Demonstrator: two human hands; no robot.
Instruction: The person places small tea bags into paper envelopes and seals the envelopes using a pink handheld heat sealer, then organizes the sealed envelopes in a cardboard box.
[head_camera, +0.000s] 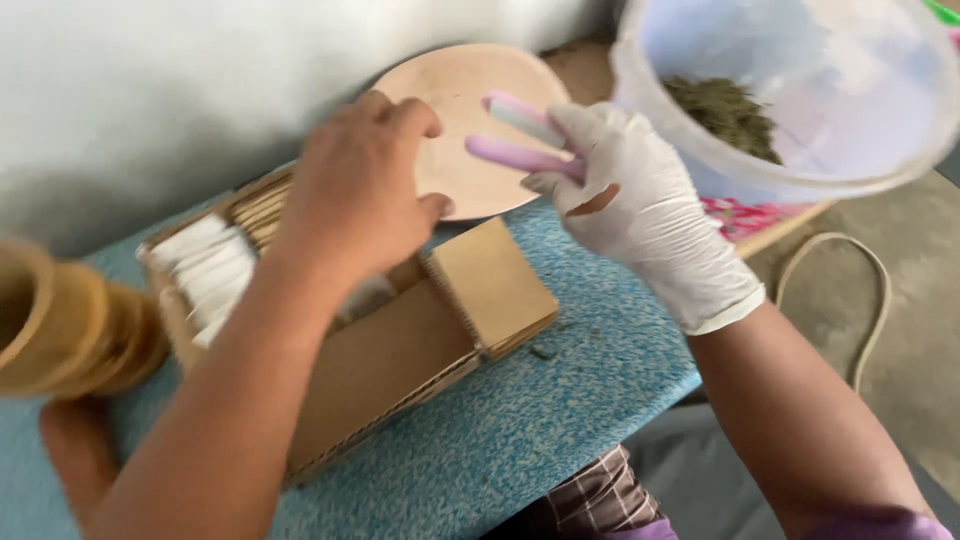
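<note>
Pink tubes (520, 140) gripped in gloved right hand (640, 210), above tray (465, 95). Bare left hand (355, 190) spread loose, holding nothing, over box (380, 370) of white tubes (210, 270). Tub (800, 100) behind. Blue table (560, 400) beneath.

view: your head camera only | faces: steeply down over your forearms | range: close | frames: blue tabletop (560, 400), wall behind
</note>
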